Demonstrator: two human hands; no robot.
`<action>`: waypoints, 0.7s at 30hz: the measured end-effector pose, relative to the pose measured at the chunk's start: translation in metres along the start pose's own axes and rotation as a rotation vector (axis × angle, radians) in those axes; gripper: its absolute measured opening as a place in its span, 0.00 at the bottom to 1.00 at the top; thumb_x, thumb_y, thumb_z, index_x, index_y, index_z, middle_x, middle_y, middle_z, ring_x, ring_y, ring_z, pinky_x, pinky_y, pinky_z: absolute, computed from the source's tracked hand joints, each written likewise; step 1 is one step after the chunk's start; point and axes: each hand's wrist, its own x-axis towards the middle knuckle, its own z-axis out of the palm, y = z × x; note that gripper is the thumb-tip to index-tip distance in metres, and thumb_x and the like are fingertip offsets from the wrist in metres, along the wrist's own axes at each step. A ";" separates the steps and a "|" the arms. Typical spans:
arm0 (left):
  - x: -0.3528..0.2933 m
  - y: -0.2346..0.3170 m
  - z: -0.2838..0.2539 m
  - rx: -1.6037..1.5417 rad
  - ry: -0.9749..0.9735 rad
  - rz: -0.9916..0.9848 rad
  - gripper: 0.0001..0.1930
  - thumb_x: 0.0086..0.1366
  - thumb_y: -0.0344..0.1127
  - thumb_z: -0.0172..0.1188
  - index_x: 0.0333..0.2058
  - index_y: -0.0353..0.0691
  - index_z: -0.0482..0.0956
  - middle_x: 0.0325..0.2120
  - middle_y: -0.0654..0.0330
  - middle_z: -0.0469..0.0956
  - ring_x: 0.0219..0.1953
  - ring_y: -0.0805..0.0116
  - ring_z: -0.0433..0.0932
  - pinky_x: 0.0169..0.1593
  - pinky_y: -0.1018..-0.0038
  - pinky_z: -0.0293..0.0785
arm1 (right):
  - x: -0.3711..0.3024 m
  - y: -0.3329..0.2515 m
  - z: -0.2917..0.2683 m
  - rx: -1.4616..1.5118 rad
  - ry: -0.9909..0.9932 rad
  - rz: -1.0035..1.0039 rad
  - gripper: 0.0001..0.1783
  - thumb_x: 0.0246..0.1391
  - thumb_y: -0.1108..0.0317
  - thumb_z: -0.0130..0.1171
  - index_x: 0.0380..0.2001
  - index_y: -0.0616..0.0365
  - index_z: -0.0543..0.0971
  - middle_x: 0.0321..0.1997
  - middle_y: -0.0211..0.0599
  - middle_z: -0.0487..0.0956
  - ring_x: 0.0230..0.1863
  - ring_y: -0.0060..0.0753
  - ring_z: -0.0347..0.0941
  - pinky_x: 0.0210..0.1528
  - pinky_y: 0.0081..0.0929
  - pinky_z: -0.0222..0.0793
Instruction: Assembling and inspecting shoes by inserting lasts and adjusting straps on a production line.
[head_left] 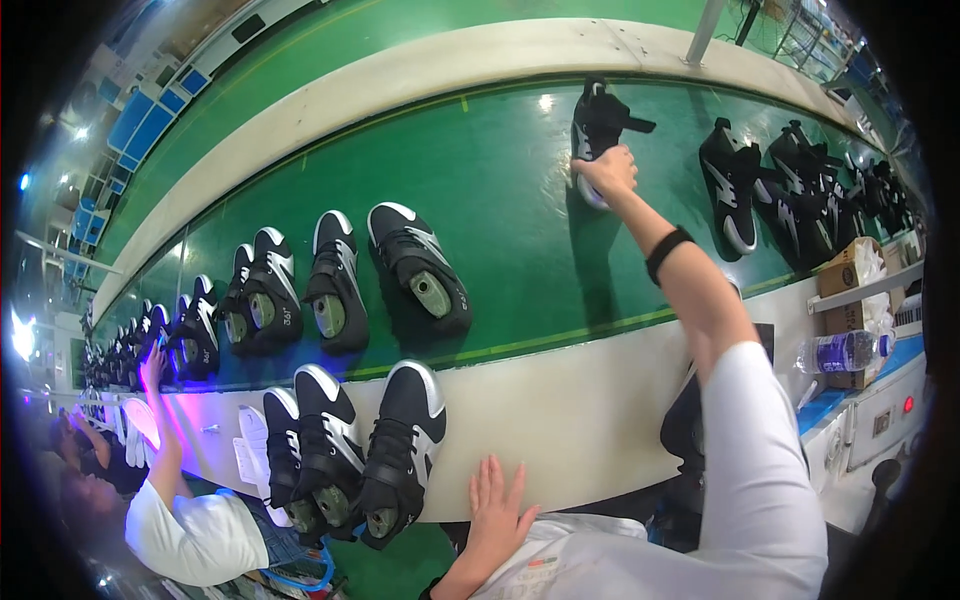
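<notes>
At the far side of the green belt, my right hand [612, 172] is closed around a black and white sneaker [597, 118]. Its toe points toward me, and a black strap or flap sticks out to its right. My left hand [497, 515] rests open on the white ledge [560, 430], fingers spread and holding nothing. Left of that hand, three black sneakers with white toes stand on the ledge, the nearest being this sneaker [402, 450]. Greenish forms fill their openings.
More sneakers [420, 265] line the green belt [500, 240] to the left. Others [733, 185] cluster at its right. A co-worker [190, 525] in white reaches to the belt at left. A plastic bottle [845, 352] and cardboard box [840, 275] sit at right.
</notes>
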 end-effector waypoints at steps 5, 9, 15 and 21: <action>-0.001 -0.003 -0.002 0.038 -0.029 0.013 0.42 0.63 0.44 0.62 0.69 0.35 0.51 0.67 0.26 0.39 0.70 0.27 0.41 0.68 0.39 0.42 | -0.054 -0.018 -0.072 0.553 -0.524 0.138 0.26 0.36 0.54 0.77 0.34 0.62 0.83 0.30 0.38 0.82 0.27 0.32 0.78 0.30 0.31 0.75; -0.002 -0.002 -0.010 -0.004 -0.004 0.020 0.42 0.62 0.42 0.63 0.69 0.34 0.51 0.67 0.26 0.40 0.70 0.26 0.41 0.68 0.39 0.43 | -0.126 0.005 -0.153 0.460 -0.970 0.104 0.20 0.43 0.61 0.72 0.38 0.61 0.82 0.31 0.33 0.81 0.27 0.25 0.77 0.28 0.28 0.73; 0.011 0.008 -0.050 -0.309 0.548 0.154 0.39 0.66 0.43 0.60 0.67 0.27 0.53 0.68 0.29 0.47 0.70 0.31 0.48 0.70 0.43 0.45 | -0.207 0.055 -0.191 0.167 -1.143 -0.688 0.46 0.31 0.67 0.77 0.58 0.68 0.71 0.53 0.45 0.78 0.57 0.37 0.73 0.64 0.35 0.63; 0.003 0.022 -0.061 -0.795 0.118 -0.098 0.28 0.71 0.34 0.52 0.65 0.26 0.58 0.67 0.40 0.58 0.70 0.49 0.57 0.70 0.60 0.52 | -0.262 0.072 -0.154 -0.316 -1.007 -1.580 0.42 0.33 0.85 0.56 0.60 0.59 0.70 0.60 0.43 0.73 0.65 0.45 0.65 0.67 0.38 0.62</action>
